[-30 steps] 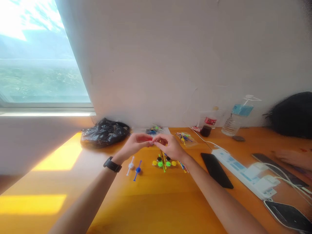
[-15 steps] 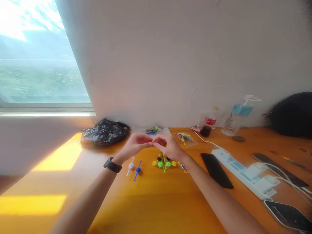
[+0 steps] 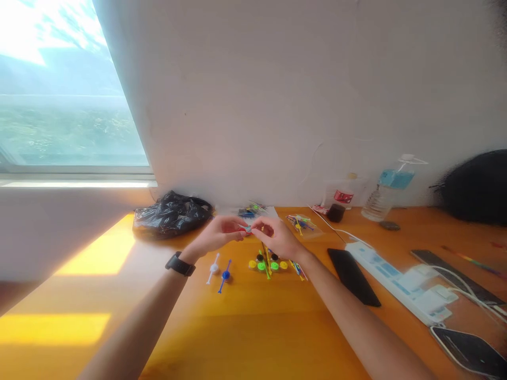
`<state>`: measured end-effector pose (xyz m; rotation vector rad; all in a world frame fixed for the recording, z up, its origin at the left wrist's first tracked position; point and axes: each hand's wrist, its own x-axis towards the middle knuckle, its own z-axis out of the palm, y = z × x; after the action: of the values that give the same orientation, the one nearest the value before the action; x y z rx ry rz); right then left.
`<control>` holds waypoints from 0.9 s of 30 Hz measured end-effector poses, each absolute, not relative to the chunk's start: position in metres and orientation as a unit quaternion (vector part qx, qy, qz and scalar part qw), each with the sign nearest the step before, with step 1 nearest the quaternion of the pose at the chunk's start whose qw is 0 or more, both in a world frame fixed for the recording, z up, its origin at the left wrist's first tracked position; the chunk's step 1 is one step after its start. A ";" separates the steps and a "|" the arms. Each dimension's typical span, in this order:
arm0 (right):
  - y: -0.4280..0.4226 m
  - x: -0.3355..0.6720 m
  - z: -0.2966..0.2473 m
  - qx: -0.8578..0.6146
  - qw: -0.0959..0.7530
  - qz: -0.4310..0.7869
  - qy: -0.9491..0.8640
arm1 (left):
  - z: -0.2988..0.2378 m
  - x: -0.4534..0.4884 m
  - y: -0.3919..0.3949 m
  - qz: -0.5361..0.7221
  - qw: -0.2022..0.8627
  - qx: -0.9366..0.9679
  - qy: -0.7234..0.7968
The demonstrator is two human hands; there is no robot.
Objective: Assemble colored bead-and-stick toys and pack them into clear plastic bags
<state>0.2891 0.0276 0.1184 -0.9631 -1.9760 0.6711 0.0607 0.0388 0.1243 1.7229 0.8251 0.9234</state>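
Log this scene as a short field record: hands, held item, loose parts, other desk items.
hands: left hand and right hand meet fingertip to fingertip above the table
held: small piece pinched between both hands; colour unclear
below hands: white stick, blue stick, pile of coloured discs and sticks
left rear: black bag
right: black phone, power strip, water bottle

Crumpled black plastic bag (image 3: 171, 214) against wall, far left on orange counter (image 3: 245, 338). Water bottle (image 3: 382, 195), dark cup (image 3: 336, 212) further right. Black phone (image 3: 353, 269) just beside white power strip (image 3: 396, 274). Bright window (image 3: 59, 105) at left.
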 end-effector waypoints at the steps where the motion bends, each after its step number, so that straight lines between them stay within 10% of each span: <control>1: 0.028 0.290 0.119 -0.393 0.409 0.259 -0.782 | 0.124 0.058 0.041 0.379 0.484 0.709 0.346; 27: 0.050 0.314 0.079 -0.542 0.001 0.165 -0.824 | 0.079 0.027 0.072 0.015 0.218 0.854 0.472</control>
<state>0.3143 0.0498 0.0793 -1.7009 -2.5878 0.5167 0.0275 0.0725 0.0793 2.3644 1.3076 0.0412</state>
